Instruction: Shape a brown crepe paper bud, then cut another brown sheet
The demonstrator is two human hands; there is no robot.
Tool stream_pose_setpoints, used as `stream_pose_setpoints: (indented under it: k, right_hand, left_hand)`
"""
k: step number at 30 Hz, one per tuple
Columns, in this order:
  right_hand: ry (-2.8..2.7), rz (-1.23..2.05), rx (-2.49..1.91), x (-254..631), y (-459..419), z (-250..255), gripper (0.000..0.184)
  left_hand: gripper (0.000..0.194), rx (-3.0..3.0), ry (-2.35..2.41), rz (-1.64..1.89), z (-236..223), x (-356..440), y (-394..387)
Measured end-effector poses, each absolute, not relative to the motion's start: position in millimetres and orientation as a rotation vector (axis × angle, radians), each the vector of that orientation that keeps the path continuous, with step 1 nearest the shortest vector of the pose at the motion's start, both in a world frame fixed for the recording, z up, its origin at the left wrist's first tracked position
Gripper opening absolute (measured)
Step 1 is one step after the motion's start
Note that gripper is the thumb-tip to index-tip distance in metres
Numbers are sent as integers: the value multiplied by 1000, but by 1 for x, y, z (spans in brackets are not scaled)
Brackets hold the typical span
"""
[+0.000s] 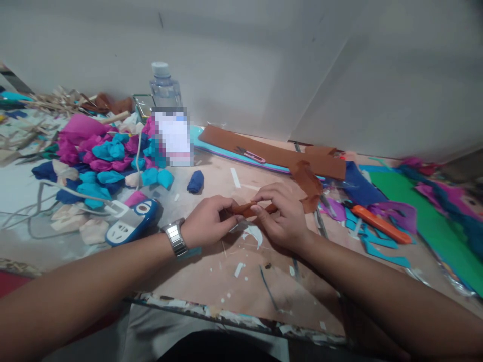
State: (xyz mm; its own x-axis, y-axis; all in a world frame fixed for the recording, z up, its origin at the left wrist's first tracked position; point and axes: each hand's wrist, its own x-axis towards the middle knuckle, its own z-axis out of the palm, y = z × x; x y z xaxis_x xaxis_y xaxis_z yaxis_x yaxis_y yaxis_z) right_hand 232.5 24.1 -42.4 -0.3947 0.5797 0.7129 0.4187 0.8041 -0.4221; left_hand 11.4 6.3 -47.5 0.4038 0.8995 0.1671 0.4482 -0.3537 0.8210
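Between my two hands, just above the table, is a narrow strip of brown crepe paper [246, 208]. My left hand [215, 219], with a metal watch [175, 238] at the wrist, pinches its left end between thumb and fingers. Thumb and index finger of my right hand [281, 216] pinch the strip further right. A loose brown piece [306, 181] lies just beyond my right hand. Behind it rests a flat stack of brown paper [264, 146] with small thread snips [251, 154] on top. One blue crumpled paper piece [195, 182] sits beyond my left hand.
At left are a pile of pink, blue and turquoise crumpled paper [101, 151], a power strip [132, 223] with white cables, a phone [173, 138] and a water bottle [165, 85]. An orange utility knife [381, 224] and a green sheet [422, 216] lie at right. Scraps dot the table [234, 281].
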Motion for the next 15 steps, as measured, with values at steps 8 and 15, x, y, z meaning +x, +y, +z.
stream_pose_setpoints:
  k: [8, 15]
  right_hand:
    - [-2220, 119, -770, 233, 23, -44, 5]
    - [-2217, 92, -746, 234, 24, -44, 6]
  left_hand:
    - [29, 1842, 981, 1164, -46, 13, 1]
    - [27, 1569, 945, 1116, -46, 16, 1]
